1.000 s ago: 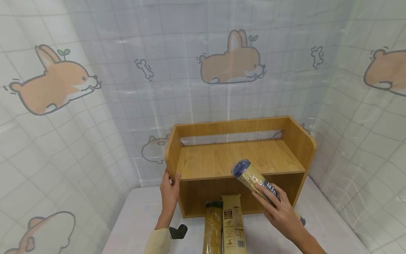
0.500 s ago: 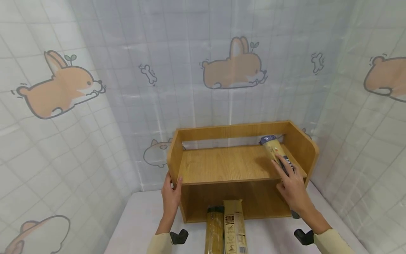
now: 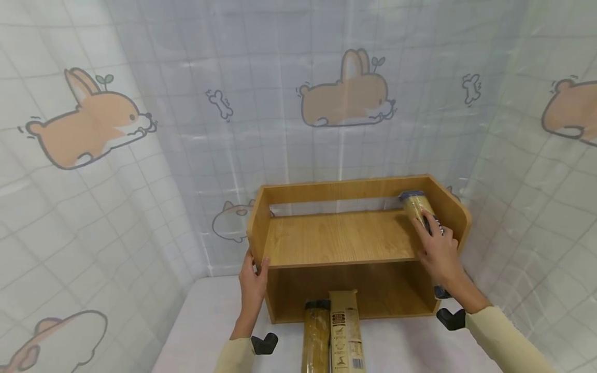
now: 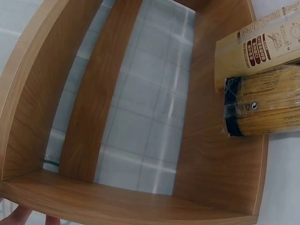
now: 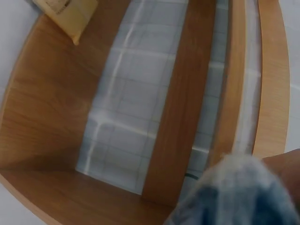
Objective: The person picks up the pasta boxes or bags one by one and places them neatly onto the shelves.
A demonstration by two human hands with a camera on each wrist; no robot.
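- While the left hand [image 3: 253,285] holds the near left corner of a light-brown wooden two-tier shelf [image 3: 308,238], the right hand [image 3: 438,251] is above the upper board at the opposite end.
- The right hand's fingers are curled round a long, cylindrical yellow pack in clear plastic with blue ends [image 3: 413,205], spread only as far as its thickness.
- That yellow pack slants across the right part of the upper tier: its far blue end is near the back rail and just beside the right side panel, and its near end juts out below the hand, in front of the shelf. Whether it touches the board cannot be told.
- In the right wrist view its blue end is a blur at the bottom.
- The left hand is partly closed, thumb at the front edge and fingers outside the left side panel; the left wrist view shows only fingertips there.
- Between the hands, lower down, a clear-wrapped golden pack with a dark end [image 3: 316,336] and a tan printed packet [image 3: 345,331] lie side by side, far ends overlapping the lower tier.
- Below the shelf is a white tabletop [image 3: 210,305]; behind it hangs a pale grid-patterned sheet [image 3: 261,140] with cartoon dogs and bones.
- Cream sleeves [image 3: 506,336] cover both forearms, with a black angular device [image 3: 451,319] by each wrist.
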